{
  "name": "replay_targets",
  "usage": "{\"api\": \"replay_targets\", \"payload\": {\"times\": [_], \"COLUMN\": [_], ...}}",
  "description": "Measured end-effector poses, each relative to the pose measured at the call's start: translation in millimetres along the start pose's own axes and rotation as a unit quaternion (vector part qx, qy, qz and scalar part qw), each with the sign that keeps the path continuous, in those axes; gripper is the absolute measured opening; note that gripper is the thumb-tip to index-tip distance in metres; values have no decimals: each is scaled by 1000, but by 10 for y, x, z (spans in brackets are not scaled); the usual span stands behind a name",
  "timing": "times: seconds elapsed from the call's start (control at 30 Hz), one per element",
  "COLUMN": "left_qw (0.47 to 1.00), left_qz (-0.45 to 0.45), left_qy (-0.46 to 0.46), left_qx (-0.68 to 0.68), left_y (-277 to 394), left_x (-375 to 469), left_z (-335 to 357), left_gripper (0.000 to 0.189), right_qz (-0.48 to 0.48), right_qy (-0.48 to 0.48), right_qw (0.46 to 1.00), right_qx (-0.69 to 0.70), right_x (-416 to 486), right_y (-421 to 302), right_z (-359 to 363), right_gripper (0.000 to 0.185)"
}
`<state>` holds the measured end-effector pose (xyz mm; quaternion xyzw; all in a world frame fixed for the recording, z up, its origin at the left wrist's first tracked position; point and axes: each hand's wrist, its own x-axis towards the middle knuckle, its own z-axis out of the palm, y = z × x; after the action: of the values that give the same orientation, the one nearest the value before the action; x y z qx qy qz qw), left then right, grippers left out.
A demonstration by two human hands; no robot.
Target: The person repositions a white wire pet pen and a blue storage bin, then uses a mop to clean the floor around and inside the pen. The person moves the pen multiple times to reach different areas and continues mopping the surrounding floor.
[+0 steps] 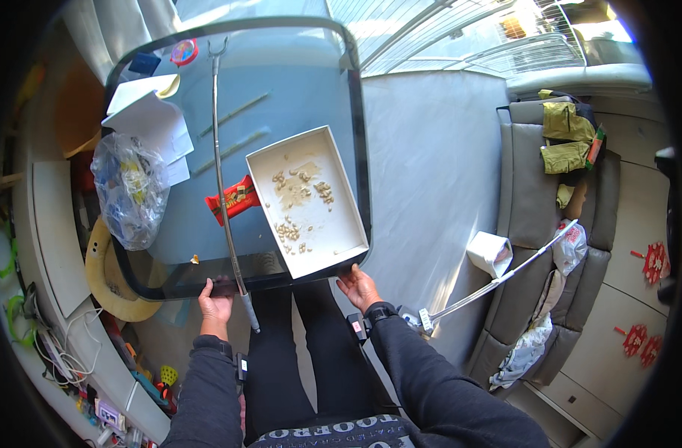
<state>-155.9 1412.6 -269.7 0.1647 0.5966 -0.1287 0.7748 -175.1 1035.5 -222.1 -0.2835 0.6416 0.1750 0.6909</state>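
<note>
My left hand [215,307] is at the front edge of a glass-topped table [296,73] with a dark rim. Its thumb points up at the rim, and its fingers reach under the glass, partly seen through it. My right hand [360,289] is palm up by the near right corner, fingers apart, its upper fingertip close to the rim. Just beyond it lies a shallow white cardboard box [335,224] holding scattered peanuts [288,231] and brownish stains. A telescopic metal pole [218,140] with a forked tip lies across the table, its grey handle overhanging the edge near my left hand.
A red snack packet [234,200] lies between pole and box. A clear plastic bag [131,190], papers [150,123] and a round red container [184,52] occupy the left side. To the right are a grey sofa [528,179], a white bin [489,253] and a long-handled mop [503,277].
</note>
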Motion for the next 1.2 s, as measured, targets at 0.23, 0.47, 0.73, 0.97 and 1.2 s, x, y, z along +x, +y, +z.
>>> {"api": "replay_targets", "payload": {"times": [0.23, 0.47, 0.73, 0.97, 1.2], "left_qw": [879, 801, 808, 714, 680], "left_qz": [-89, 14, 5, 1, 25], "left_qy": [178, 192, 135, -72, -86], "left_qx": [434, 566, 573, 697, 728], "left_y": [469, 544, -1190, -2845, -2969], "left_x": [-631, -1763, -2483, -2993, -2920], "left_z": [-92, 146, 1013, 2250, 2971], "left_gripper": [12, 11, 19, 37, 40], "right_qz": [46, 19, -42, -74, -56], "right_qy": [-30, -39, 4, 189, 167], "right_qw": [986, 988, 999, 962, 964], "right_qx": [-160, -149, 19, 184, 198], "right_x": [-1003, -1751, -2613, -3401, -3234], "right_y": [-391, -1036, -1679, -1609, -1487], "right_z": [-142, -840, -2987, -5075, -5500], "right_gripper": [33, 31, 28, 21, 20]}}
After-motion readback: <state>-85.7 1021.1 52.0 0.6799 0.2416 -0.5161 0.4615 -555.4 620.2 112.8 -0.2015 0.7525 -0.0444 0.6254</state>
